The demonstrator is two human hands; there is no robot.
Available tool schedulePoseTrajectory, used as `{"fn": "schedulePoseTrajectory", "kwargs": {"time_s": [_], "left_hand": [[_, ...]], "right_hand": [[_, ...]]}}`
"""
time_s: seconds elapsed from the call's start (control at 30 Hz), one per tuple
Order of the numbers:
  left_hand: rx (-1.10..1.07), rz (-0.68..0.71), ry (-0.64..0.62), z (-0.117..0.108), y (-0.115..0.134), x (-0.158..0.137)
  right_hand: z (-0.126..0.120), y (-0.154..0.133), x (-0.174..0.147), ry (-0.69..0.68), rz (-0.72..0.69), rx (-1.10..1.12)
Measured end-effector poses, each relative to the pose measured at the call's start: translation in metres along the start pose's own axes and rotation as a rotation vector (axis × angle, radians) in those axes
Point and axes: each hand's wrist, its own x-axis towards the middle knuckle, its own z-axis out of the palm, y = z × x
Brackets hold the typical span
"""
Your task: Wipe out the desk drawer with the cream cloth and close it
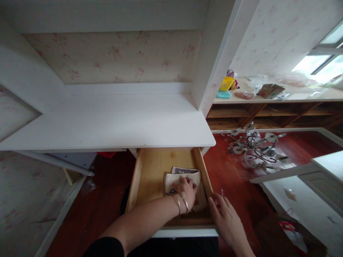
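A wooden drawer (152, 164) with a white front is pulled out from under the white desk. Inside, toward its right side, lie folded cloths (169, 178), cream with dark purple-grey print. My left hand (186, 189), with silver bangles at the wrist, rests on top of them, fingers spread and slightly bent. My right hand (225, 214) is curled over the drawer's right side near the front corner. A thin, pale pinkish bit (222, 192) shows beside its fingers, too small to name.
Above the drawer is the white desktop (128, 121) with an upright panel (214, 53) at its right. On the red floor (227, 171) to the right lies a metal chandelier (254, 146). Beyond stands a low shelf (227, 113) with bags and a box; white furniture (294, 200) is at lower right.
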Motion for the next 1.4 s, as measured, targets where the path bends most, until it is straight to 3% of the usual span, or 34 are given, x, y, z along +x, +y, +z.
{"fn": "schedulePoseTrajectory", "kwargs": {"time_s": [0.13,0.23,0.43,0.57,0.7,0.8,1.03,1.2,1.4], "left_hand": [[0.016,0.005,0.023,0.008,0.011,-0.017],[0.036,0.019,0.007,0.008,0.0,-0.021],[0.094,-0.012,-0.066,0.017,-0.053,-0.031],[0.083,0.021,-0.037,0.026,-0.096,-0.045],[-0.029,-0.101,-0.014,0.026,-0.132,-0.054],[-0.094,-0.088,0.025,0.021,-0.155,-0.043],[-0.09,-0.059,0.154,0.003,-0.201,0.013],[-0.101,-0.083,0.122,0.002,-0.199,0.034],[-0.101,-0.008,0.152,0.008,-0.16,0.048]], "right_hand": [[0.0,0.001,-0.001,-0.006,-0.123,-0.062],[-0.002,0.0,-0.002,0.011,-0.088,-0.066],[-0.004,-0.001,-0.003,-0.008,-0.039,-0.047],[-0.004,0.0,-0.003,-0.011,-0.036,-0.04],[-0.004,0.001,-0.003,-0.009,-0.054,-0.04],[-0.004,0.0,-0.004,0.007,-0.07,-0.049],[-0.002,-0.001,-0.008,0.016,-0.002,-0.058],[-0.001,-0.003,-0.01,0.035,0.024,-0.048],[0.001,-0.001,-0.009,0.02,0.033,-0.067]]}}
